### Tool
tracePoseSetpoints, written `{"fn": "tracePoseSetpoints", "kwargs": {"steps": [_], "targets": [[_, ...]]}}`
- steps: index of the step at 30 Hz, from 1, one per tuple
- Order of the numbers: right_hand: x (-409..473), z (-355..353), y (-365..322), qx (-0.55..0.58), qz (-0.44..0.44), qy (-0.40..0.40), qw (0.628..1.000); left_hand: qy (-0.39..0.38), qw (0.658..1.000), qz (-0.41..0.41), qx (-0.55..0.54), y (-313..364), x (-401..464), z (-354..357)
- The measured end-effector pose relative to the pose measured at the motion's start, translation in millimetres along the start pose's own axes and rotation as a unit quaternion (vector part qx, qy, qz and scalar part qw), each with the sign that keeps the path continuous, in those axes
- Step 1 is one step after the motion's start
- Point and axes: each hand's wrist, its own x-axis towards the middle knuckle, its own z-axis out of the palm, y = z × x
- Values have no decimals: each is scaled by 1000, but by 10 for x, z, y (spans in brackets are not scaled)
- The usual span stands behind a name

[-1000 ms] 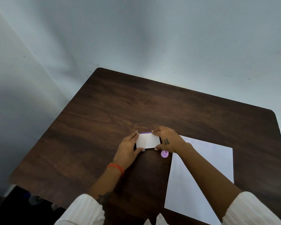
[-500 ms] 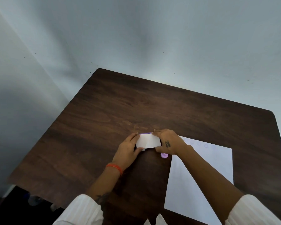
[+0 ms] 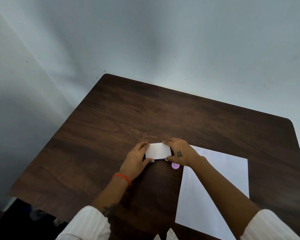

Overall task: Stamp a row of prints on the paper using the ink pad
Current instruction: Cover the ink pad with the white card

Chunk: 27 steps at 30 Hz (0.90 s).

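Note:
A small ink pad case (image 3: 158, 150) with a white lid and purple edge lies flat on the dark wooden table (image 3: 145, 115). My left hand (image 3: 134, 160) grips its left end. My right hand (image 3: 179, 152) grips its right end, fingers on the far and near edges. The lid looks shut. A small round purple stamp (image 3: 175, 165) rests on the table just below my right hand. A white sheet of paper (image 3: 220, 187) lies to the right, with a faint row of several round prints (image 3: 212, 154) along its far edge. My right forearm crosses the paper.
A grey wall stands behind and to the left of the table. The table's left edge and rounded far corners are in view. Dim objects lie on the floor at the lower left.
The case lid has come down flat; the purple strip that showed along its far edge is hidden. Both hands stay on the case, shifted slightly.

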Motion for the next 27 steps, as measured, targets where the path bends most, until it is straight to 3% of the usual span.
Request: {"fn": "tracePoseSetpoints", "kwargs": {"steps": [27], "targets": [[-51, 58, 7, 49, 11, 22, 999, -9, 1000, 18, 2, -112, 34, 30]]}}
